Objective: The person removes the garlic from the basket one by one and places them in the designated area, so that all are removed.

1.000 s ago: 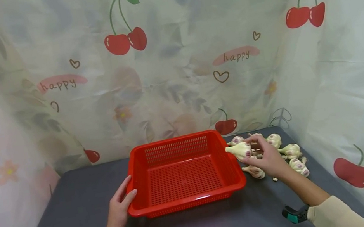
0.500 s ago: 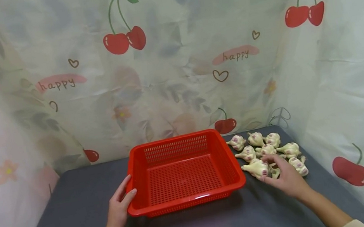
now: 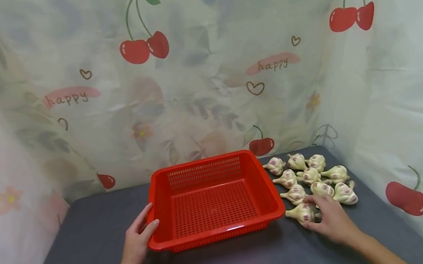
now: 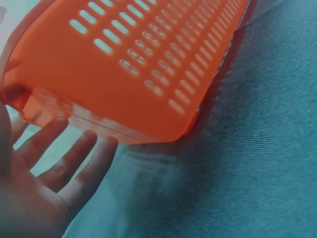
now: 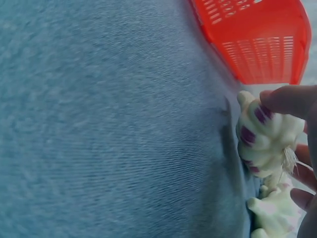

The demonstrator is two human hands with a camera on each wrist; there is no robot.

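Note:
A red perforated plastic basket (image 3: 211,207) stands on the dark cloth. At its left rim is my left hand (image 3: 137,239), thumb and fingertips touching the edge. The left wrist view shows those fingers (image 4: 77,161) spread and fairly straight beside the basket's outer wall. My right hand (image 3: 333,221) holds a pale garlic bulb (image 3: 300,213) with purple patches, right of the basket at the front of the garlic group. In the right wrist view the thumb lies on one side of this bulb (image 5: 267,131) and fingers on the other, its roots facing the hand.
Several more garlic bulbs (image 3: 287,179) lie in loose rows right of the basket, close to its wall. The dark table (image 3: 100,240) extends left and in front. A cherry-patterned curtain (image 3: 199,106) encloses the back and sides.
My right hand set one garlic bulb by the basket's right side, drew back, and now holds another bulb at the front of the group. My left hand stays at the rim.

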